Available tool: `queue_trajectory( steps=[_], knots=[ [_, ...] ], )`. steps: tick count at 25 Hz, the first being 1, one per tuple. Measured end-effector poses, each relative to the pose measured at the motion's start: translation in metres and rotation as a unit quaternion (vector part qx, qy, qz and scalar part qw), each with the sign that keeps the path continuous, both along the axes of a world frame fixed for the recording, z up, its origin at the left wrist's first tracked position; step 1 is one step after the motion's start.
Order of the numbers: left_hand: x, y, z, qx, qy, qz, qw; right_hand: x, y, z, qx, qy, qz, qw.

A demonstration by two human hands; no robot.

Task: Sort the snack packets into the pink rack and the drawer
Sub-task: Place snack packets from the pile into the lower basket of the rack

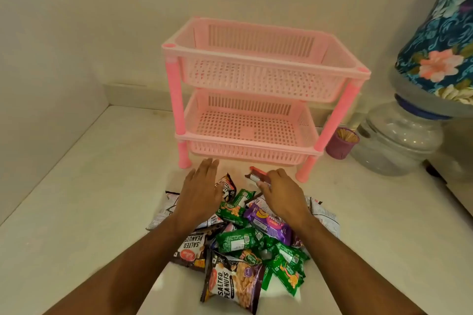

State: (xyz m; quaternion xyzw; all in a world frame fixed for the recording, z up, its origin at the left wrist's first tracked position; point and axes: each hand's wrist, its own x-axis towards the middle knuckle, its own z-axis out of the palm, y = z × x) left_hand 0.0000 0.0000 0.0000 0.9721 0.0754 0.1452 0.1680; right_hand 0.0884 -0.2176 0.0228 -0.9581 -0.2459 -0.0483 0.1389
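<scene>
A pink two-tier rack (258, 79) stands against the back wall, both baskets empty. A heap of snack packets lies in front of it: black salted peanut packets (231, 281), green packets (236, 239) and a purple packet (268, 222). My left hand (202, 186) hovers flat over the heap's far left side, fingers spread, holding nothing. My right hand (281, 193) reaches over the far right side, its fingers closed on a small brown and red packet (257, 176) near the rack's front leg. No drawer is in view.
A purple cup of toothpicks (341, 143) stands right of the rack. Beside it sits a large water jar (399, 135) under a floral cover (445, 41). A wall closes the left side. The pale counter (89, 199) runs left of the heap.
</scene>
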Motion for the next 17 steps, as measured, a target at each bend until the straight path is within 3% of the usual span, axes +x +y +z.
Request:
queue_trajectory(
  steps=[5, 8, 17],
  knots=[
    [0.018, -0.001, -0.006, -0.016, 0.139, -0.021, 0.99, 0.006, -0.003, -0.009, -0.101, 0.152, -0.037, 0.982],
    [0.025, 0.0, -0.007, -0.036, 0.231, -0.02, 0.972, 0.009, -0.004, -0.011, -0.132, 0.185, -0.021, 0.974],
    [0.047, 0.005, -0.006, -0.142, 0.308, 0.012, 0.941, 0.014, -0.006, -0.018, -0.147, 0.24, 0.019, 0.959]
  ],
)
